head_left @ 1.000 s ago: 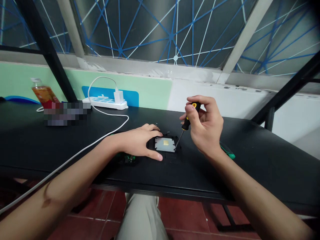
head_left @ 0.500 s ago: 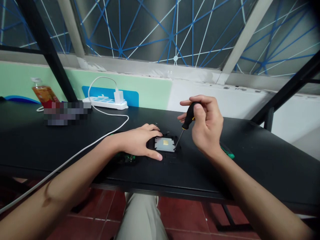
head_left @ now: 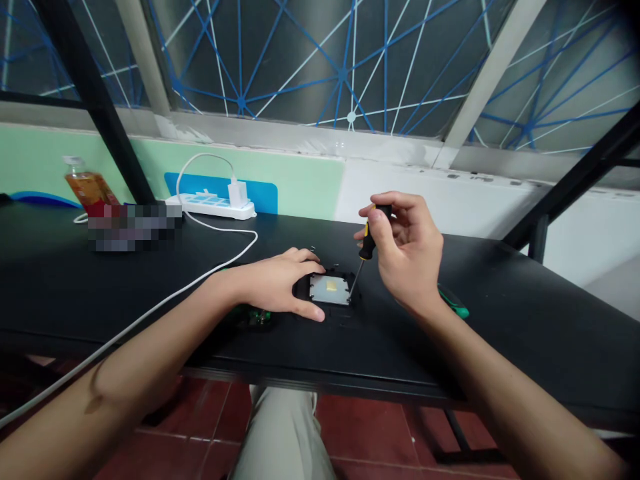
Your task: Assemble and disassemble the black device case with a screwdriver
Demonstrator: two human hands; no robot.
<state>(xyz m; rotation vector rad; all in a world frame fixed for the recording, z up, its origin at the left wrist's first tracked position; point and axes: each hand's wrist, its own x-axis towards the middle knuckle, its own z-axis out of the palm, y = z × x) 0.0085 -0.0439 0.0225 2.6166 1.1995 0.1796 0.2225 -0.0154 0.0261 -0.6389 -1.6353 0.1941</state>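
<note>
A black electronic casing (head_left: 301,288) lies on the desk. Set in it is a silver metal plate (head_left: 324,293) with a small yellowish square pad (head_left: 331,285). My left hand (head_left: 277,283) straddles the casing's left side, fingers at the far edge and thumb along the near edge, gripping it loosely. In my right hand (head_left: 410,247) is a black and yellow screwdriver (head_left: 367,243), held tilted by its handle. The tip of its shaft meets the plate's right near corner. A green circuit board (head_left: 261,317) is partly hidden under my left wrist.
Small screws (head_left: 335,265) lie just beyond the casing. To the right, a green-and-black tool (head_left: 455,303) is partly behind my right wrist. A white cable (head_left: 200,275) crosses the left side from a power strip (head_left: 220,207). A drink bottle (head_left: 90,187) stands at the back left.
The screwdriver handle has turned in my right hand, showing more yellow, and stands more upright, shifted slightly left. My fingers have moved around it. The left hand and casing stay put.
</note>
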